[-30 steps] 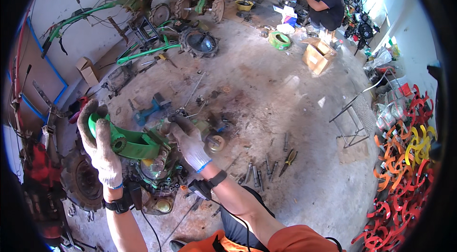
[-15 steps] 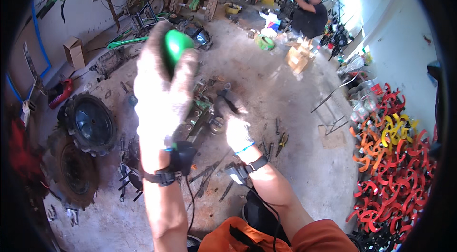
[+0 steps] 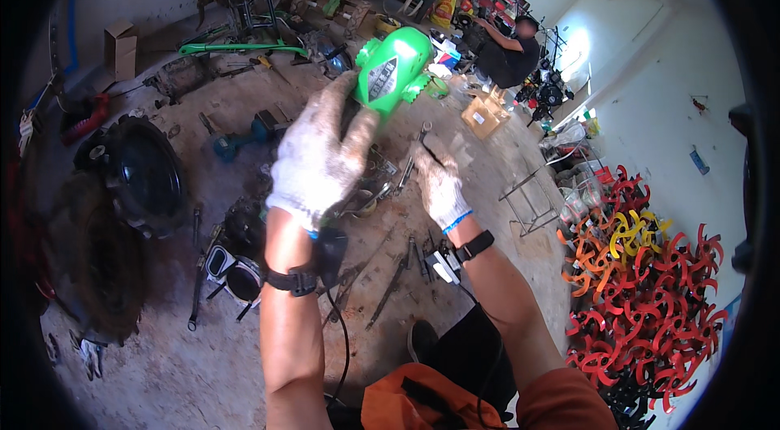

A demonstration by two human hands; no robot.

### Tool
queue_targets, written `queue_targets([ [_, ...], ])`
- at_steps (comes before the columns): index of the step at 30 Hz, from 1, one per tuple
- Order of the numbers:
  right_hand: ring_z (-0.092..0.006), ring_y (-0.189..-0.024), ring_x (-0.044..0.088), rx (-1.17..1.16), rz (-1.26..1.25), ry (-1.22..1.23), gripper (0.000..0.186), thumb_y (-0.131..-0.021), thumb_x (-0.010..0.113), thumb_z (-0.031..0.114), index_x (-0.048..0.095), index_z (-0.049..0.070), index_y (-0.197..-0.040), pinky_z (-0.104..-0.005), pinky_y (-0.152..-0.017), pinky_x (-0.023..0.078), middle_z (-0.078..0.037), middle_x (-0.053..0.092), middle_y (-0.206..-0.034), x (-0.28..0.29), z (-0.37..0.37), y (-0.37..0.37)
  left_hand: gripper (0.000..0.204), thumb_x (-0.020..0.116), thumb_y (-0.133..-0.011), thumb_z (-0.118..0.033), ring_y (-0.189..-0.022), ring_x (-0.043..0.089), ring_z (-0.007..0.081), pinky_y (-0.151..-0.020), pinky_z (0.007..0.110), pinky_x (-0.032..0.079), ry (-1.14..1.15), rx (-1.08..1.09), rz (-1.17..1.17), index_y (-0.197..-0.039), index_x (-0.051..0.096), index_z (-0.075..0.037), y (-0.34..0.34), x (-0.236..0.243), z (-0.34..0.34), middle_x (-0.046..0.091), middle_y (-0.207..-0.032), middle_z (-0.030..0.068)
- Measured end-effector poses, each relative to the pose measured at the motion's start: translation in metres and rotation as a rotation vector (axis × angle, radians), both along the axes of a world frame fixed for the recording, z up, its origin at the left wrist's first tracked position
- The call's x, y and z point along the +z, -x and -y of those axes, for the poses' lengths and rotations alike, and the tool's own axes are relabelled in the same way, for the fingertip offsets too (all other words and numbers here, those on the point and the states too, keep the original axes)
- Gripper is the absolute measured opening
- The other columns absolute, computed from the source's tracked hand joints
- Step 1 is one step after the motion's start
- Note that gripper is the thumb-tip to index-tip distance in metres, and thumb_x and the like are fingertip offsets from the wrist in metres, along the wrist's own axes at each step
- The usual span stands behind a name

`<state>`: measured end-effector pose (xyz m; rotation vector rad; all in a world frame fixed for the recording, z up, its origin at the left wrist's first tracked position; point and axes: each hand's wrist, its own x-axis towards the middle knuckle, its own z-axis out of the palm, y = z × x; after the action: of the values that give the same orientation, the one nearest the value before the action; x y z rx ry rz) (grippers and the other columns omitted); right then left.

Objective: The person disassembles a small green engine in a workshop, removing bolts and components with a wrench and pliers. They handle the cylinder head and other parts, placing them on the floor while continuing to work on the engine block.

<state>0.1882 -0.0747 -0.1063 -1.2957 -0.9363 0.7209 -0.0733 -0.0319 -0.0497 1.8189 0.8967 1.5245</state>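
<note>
- The floor [image 3: 504, 210] is the biggest thing here: dusty concrete with parts and tools all over it, so we'd want to pick a bare patch before anything gets put down.
- To our left sit two big tyres [image 3: 142, 178], dark and lugged, well apart from the hands.
- On the right, a heap of red blades [image 3: 650, 300] with a few yellow ones on top. We'd stay clear of those edges.
- Another person [image 3: 512, 52] crouches far back by a box, nowhere near our work.
- The green cover [image 3: 394, 72] is the piece in hand, raised high in front of us above the stripped engine parts [image 3: 244, 251] on the floor.
- Our left hand [image 3: 321, 154], in a dirty knit glove, is wrapped round the cover's lower end. We reckon a one-handed grip on a smooth shell could slip, so a second hand under it would be smart.
- Our right hand [image 3: 439, 182], gloved too, hangs free with fingers loosely spread, holding nothing, just beside and below the cover.
</note>
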Motion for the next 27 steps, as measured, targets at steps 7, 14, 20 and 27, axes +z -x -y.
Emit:
queue_targets([
  [7,-0.0145,-0.091,0.075,-0.021,0.140,0.026,0.034,-0.107,0.080,0.024,0.076,0.004,-0.134,-0.0307,-0.075,0.057,-0.006,0.082,-0.111,0.020,0.001,-0.007,0.042,0.071,-0.107,-0.033,-0.112,0.080,0.0401,-0.099,0.044,0.060,0.006,0.088,0.003,-0.135,0.075,-0.001,0.020,0.011,0.007,0.080,-0.118,0.0262],
  [14,-0.0151,-0.106,0.075,0.087,0.170,0.027,0.033,-0.107,0.079,0.016,0.074,-0.001,-0.134,-0.0311,-0.085,0.060,-0.007,0.080,-0.123,0.071,0.029,0.005,0.032,0.073,-0.106,-0.028,-0.081,0.073,0.0259,-0.080,0.038,0.058,0.085,-0.132,0.154,-0.116,0.079,0.001,0.033,0.050,0.042,0.078,-0.096,0.0201],
  [20,-0.0236,-0.112,0.078,0.458,0.044,-0.333,0.040,-0.104,0.079,0.004,0.068,0.003,-0.143,-0.0349,-0.093,0.069,-0.011,0.075,-0.131,0.136,0.039,0.064,0.048,0.085,-0.098,-0.031,-0.093,0.077,0.0320,-0.088,0.042,0.060,-0.067,-0.159,-0.180,-0.131,0.072,0.002,0.019,0.061,0.058,0.081,-0.106,0.0214],
  [27,-0.0161,-0.097,0.074,0.218,0.901,-0.570,0.022,-0.102,0.083,0.015,0.073,0.005,-0.119,-0.0329,-0.083,0.062,-0.006,0.077,-0.111,0.135,0.037,0.076,0.030,0.070,-0.110,-0.021,-0.087,0.073,0.0359,-0.085,0.043,0.059,-0.032,-0.097,-0.210,-0.130,0.071,0.001,0.041,0.056,0.058,0.078,-0.103,0.0230],
])
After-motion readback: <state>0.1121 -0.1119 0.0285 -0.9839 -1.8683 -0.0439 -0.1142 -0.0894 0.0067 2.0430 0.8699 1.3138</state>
